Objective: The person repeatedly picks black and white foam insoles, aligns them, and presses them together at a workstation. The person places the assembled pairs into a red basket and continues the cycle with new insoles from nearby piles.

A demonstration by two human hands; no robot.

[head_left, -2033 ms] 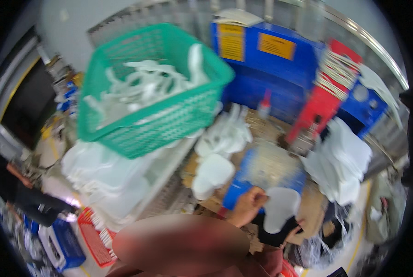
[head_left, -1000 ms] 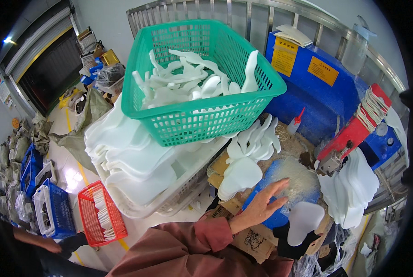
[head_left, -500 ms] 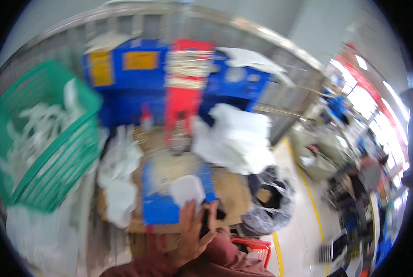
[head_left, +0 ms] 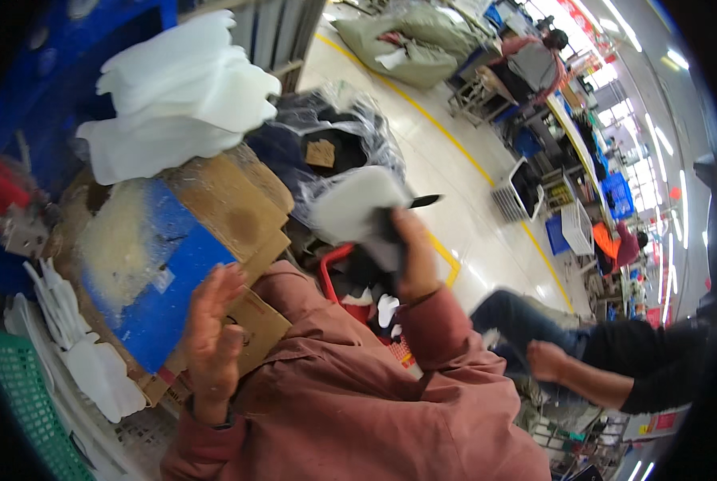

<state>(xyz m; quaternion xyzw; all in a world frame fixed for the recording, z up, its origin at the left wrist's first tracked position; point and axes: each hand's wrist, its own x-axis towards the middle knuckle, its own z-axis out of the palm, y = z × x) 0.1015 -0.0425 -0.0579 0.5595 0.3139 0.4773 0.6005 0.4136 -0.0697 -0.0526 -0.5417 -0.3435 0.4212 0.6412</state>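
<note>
R hand [head_left: 414,258] holding white flat pc [head_left: 358,200]; L hand [head_left: 214,337] spread wide, nr blue board [head_left: 159,317].

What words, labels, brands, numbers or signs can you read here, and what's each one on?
No text reads clearly enough to quote.
Cardboard box by the blue sheet: printing partly hidden, too small to read.
Red banner in the background: any lettering too small and blurred.
Flat white piece in the right hand: no print visible.
</note>
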